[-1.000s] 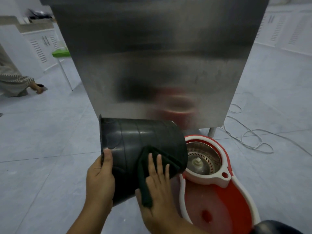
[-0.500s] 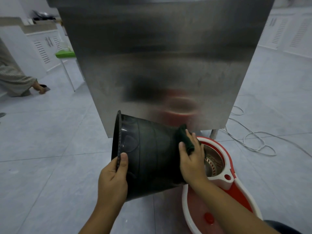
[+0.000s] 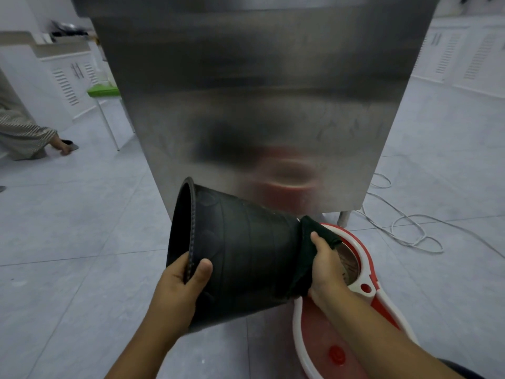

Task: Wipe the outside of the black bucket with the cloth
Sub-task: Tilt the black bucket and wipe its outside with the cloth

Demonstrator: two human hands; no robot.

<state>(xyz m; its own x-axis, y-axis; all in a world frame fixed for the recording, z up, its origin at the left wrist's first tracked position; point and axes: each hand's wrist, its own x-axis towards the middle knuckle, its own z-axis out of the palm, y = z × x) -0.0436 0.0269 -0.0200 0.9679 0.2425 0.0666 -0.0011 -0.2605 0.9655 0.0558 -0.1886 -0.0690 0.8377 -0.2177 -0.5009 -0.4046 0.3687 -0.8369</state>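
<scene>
The black bucket [image 3: 240, 250] is held on its side in the air, its mouth turned left and its base to the right. My left hand [image 3: 180, 288] grips the rim at the lower left, thumb on the outer wall and fingers inside. A dark cloth [image 3: 314, 242] is draped over the bucket's base end. My right hand [image 3: 326, 269] presses that cloth against the base, fingers closed on it.
A red and white spin mop bucket [image 3: 366, 291] stands on the tiled floor under my right hand. A tall stainless steel panel [image 3: 259, 91] rises just behind. A white cable [image 3: 407, 228] lies at right. At far left are another person's foot [image 3: 61, 144] and a green stool [image 3: 103, 91].
My right hand slid the cloth from the bucket's side wall to its base end. The bucket turned so its mouth faces further left, and my left hand kept its grip on the rim.
</scene>
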